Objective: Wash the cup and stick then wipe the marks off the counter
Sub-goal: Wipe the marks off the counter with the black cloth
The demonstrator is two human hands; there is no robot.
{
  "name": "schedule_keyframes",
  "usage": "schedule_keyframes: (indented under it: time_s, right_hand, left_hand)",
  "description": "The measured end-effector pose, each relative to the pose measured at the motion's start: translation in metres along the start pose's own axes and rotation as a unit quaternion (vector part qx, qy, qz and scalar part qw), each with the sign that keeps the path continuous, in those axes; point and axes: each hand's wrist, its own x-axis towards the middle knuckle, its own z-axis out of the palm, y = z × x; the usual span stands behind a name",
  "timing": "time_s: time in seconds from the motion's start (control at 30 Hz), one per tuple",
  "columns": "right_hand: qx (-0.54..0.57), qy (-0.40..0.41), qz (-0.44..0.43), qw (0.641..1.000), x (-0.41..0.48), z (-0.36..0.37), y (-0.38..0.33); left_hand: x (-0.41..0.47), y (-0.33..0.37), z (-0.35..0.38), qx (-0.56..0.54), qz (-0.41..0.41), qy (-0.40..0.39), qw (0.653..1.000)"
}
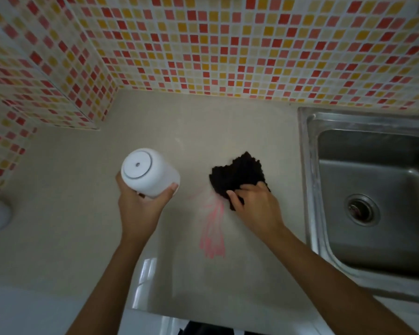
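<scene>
Two hands at work over the beige counter [65,213]. Left hand [140,204] wrapped round a white cup [149,172], fingers [172,187] closed on its side wall, flat base tipped up toward the camera, held clear of the surface at centre-left. Right hand [254,204] pressing a black cloth [237,176] flat onto the counter just left of the steel sink [373,184], fingers clamped over the cloth's near edge. Pink marks [213,228] streaking from just beside the cloth's near-left corner down toward the near edge; faint at the far end, strong at the near end. No stick anywhere in view. Sink basin bare, drain visible at the right.

Step in hand, by the look of it: wiping the marks. Cloth sitting mostly beyond the streaks rather than on them, so best drawn toward the near edge along the line of the streaks, palm flat, firm even pressure. Short overlapping strokes over the strong pink end, probably more than one pass. Worth turning the cloth to a clean face between passes to avoid smearing pink sideways. Cup best kept lifted and off to the left, clear of the wiping path. Faint smudge near the cup side also worth a sweep.
</scene>
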Motion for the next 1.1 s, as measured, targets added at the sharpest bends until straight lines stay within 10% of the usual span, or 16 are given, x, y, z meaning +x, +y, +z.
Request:
schedule_keyframes:
  time_s: [0.2,0.5,0.7,0.93,1.1]
  right_hand:
    - [-0.047,-0.073,-0.155,0.984,0.066,0.033,0.012]
    - [-0.037,-0.083,-0.004,0.996,0.027,0.041,-0.001]
    - [-0.093,-0.167,-0.103,0.976,-0.086,0.031,-0.066]
    - [-0.111,-0.113,0.023,0.987,0.121,0.072,-0.025]
    - [-0.108,-0.068,0.013,0.992,0.005,0.059,-0.056]
  left_hand:
    - [0.017,-0.001,0.000,-0.002,0.011,-0.022,1.000]
    - [0.023,-0.013,0.003,-0.032,0.006,-0.012,0.999]
    - [0.024,-0.021,0.000,-0.032,-0.002,-0.007,0.999]
    - [0.024,-0.027,-0.012,0.000,0.022,-0.015,1.000]
    - [0.020,-0.027,-0.023,-0.006,0.019,-0.002,1.000]
